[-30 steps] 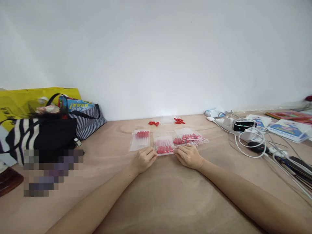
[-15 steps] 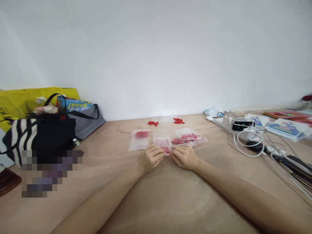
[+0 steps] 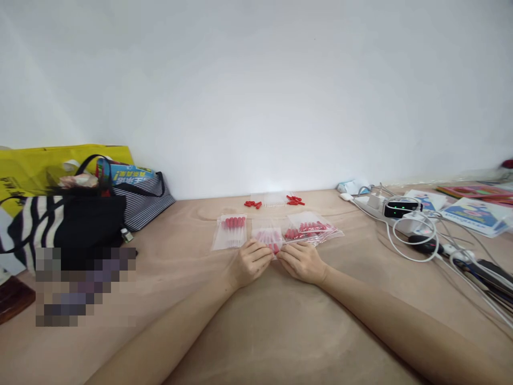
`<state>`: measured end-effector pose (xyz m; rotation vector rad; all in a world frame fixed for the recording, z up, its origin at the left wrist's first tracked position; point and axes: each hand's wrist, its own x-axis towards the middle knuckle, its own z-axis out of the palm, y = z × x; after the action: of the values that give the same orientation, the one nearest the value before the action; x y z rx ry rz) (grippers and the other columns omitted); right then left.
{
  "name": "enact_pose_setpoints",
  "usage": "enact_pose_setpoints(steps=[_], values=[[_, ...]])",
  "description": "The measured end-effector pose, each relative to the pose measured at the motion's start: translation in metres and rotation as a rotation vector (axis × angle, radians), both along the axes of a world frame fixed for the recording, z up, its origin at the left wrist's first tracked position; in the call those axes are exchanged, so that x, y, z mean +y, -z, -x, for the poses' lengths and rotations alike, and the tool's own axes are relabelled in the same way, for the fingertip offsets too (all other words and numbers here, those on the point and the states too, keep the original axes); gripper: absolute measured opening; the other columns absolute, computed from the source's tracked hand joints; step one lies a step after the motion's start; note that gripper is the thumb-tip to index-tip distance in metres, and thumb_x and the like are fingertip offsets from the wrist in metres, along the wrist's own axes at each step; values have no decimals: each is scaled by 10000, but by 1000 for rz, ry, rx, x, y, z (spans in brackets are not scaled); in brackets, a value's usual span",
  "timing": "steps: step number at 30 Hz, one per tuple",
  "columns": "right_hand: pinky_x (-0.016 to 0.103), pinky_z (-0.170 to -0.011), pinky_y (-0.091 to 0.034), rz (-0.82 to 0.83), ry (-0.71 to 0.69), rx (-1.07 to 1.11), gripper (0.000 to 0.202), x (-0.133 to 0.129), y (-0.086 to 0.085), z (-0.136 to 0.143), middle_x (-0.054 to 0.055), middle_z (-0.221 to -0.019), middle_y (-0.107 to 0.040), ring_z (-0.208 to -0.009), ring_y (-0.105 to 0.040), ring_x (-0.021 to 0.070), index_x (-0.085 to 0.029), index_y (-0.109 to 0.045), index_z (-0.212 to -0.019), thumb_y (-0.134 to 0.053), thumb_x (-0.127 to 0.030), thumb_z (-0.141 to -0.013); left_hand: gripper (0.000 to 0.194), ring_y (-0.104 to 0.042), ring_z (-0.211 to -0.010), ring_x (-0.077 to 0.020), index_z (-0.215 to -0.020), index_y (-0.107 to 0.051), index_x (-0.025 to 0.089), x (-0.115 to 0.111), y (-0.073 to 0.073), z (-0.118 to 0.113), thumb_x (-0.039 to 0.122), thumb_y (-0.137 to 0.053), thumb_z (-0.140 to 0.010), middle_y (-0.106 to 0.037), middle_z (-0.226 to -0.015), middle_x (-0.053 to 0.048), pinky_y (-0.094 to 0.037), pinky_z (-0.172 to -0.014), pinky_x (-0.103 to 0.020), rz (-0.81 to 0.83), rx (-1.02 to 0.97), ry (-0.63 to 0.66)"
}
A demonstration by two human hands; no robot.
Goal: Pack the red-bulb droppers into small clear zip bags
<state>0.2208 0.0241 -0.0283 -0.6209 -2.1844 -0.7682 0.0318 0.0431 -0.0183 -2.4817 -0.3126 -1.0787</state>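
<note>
Between my hands lies a small clear plastic bag [image 3: 267,235] holding several pale sticks with red ends. My left hand [image 3: 251,262] pinches its near left edge, fingers together. On the near right corner, the fingers of my right hand [image 3: 303,262] are closed in the same way. My fingertips hide part of that edge. Just left of it, another clear bag [image 3: 230,240] lies flat, with red-ended thin clear sticks side by side. To the right, several filled bags [image 3: 308,227] with red-ended pieces overlap in a pile.
Loose red pieces lie in two groups, one at left [image 3: 253,204] and one at right [image 3: 295,200], beside clear plastic sheets [image 3: 276,198] near the wall. A power strip [image 3: 364,205] with tangled white cables stands at right. Bags, including a black one [image 3: 80,224], crowd the left.
Both hands stay at the near edge of the middle bag, with only slight finger movement. The whole view has shifted a little.
</note>
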Motion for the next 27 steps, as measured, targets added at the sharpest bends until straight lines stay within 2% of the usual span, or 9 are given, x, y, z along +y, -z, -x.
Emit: enact_pose_setpoints(steps=[5,13,17,20,27], values=[[247,-546,-304,0,-6,3,153,0,2,0,17,-708,-611,-628,-511,97,-153,-571,-792,-421,-143,-821,77,-569,-729,-138,-825,-561,139,0,-1,1,96,-502,-799,-647,-777,-25,-442,-686,-296,-48,12,-14],[236,-531,-303,40,36,47,182,0,0,1,21,-709,-605,-565,-483,84,-158,-558,-738,-404,-156,-836,59,-556,-692,-135,-784,-543,123,0,1,1,82,-502,-794,-625,-726,-31,-451,-710,-302,-155,21,-92],[232,-531,-307,38,31,57,171,-1,0,0,21,-711,-607,-578,-497,88,-157,-551,-743,-405,-147,-831,66,-559,-717,-144,-813,-539,117,0,-1,5,71,-498,-792,-623,-760,-46,-456,-738,-324,-146,27,-70],[228,-538,-321,66,49,82,173,-1,2,-3,28,-714,-604,-593,-508,93,-154,-546,-753,-392,-152,-831,91,-554,-734,-153,-846,-536,117,-2,-4,10,59,-489,-794,-617,-767,-54,-469,-700,-308,-115,12,-76],[224,-542,-340,115,53,81,186,0,4,-7,35,-730,-595,-599,-509,99,-158,-537,-763,-368,-163,-839,76,-539,-687,-150,-794,-528,126,-2,-7,17,64,-484,-800,-598,-719,-49,-473,-646,-300,-91,-1,-92]])
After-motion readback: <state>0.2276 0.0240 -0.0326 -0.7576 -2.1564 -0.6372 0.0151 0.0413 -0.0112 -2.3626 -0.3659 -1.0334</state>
